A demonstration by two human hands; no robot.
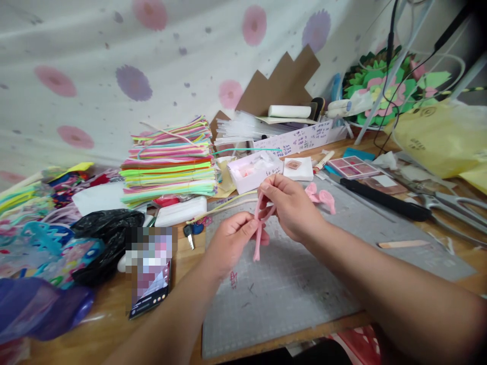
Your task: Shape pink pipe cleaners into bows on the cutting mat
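Observation:
Over a grey cutting mat [274, 304], both my hands hold a bent pink pipe cleaner [257, 246]. My left hand [234, 241] pinches it near its middle, where the strands meet, and its lower end hangs below my fingers. My right hand [291, 205] grips the upper part, which forms a loop between my hands. Just beyond my right hand, a shaped pink pipe cleaner piece [325, 200] with curled loops lies on the mat.
A tall stack of coloured pipe cleaners [171, 167] stands at back left. A phone [152, 279], keys [189, 235] and a black plastic bag [110, 233] lie left. Scissors [452, 203], a black-handled tool [384, 197] and a wooden stick [403, 244] are on the right. A white box [254, 172] sits behind.

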